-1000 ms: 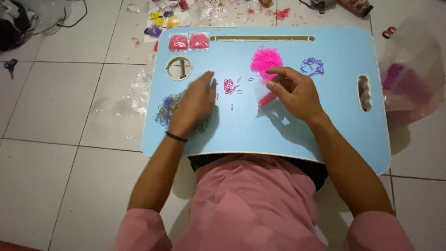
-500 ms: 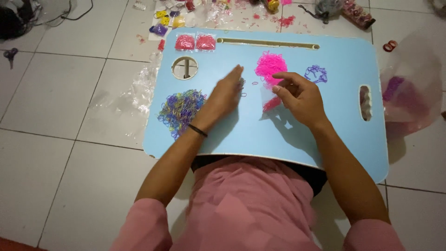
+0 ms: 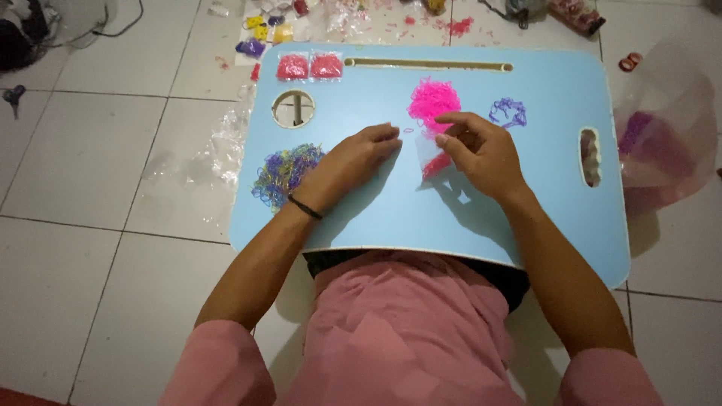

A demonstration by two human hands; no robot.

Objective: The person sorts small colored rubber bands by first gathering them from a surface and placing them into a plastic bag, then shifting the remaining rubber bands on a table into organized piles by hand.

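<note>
On my lap lies a light blue lap table (image 3: 526,218). My right hand (image 3: 481,154) pinches the top of a small clear bag (image 3: 430,158) with pink rubber bands in its bottom, just below a bright pink pile of bands (image 3: 434,98). My left hand (image 3: 350,164) rests palm down left of the bag, fingers curled onto the table where a few small loose bands (image 3: 408,130) lie. What is under its fingers is hidden. A mixed-colour band pile (image 3: 284,171) sits by my left wrist. A small purple bunch (image 3: 508,111) lies beyond my right hand.
Two filled pink packets (image 3: 310,66) lie at the table's far left corner, near a round hole (image 3: 294,109) and a long slot (image 3: 429,65). Clear plastic (image 3: 226,146) lies on the floor at left. A large plastic bag (image 3: 665,135) sits at right, more packets (image 3: 263,34) beyond.
My left hand has slid right from the mixed pile to the loose bands beside the bag, and its fingers have curled. My right hand has kept hold of the bag.
</note>
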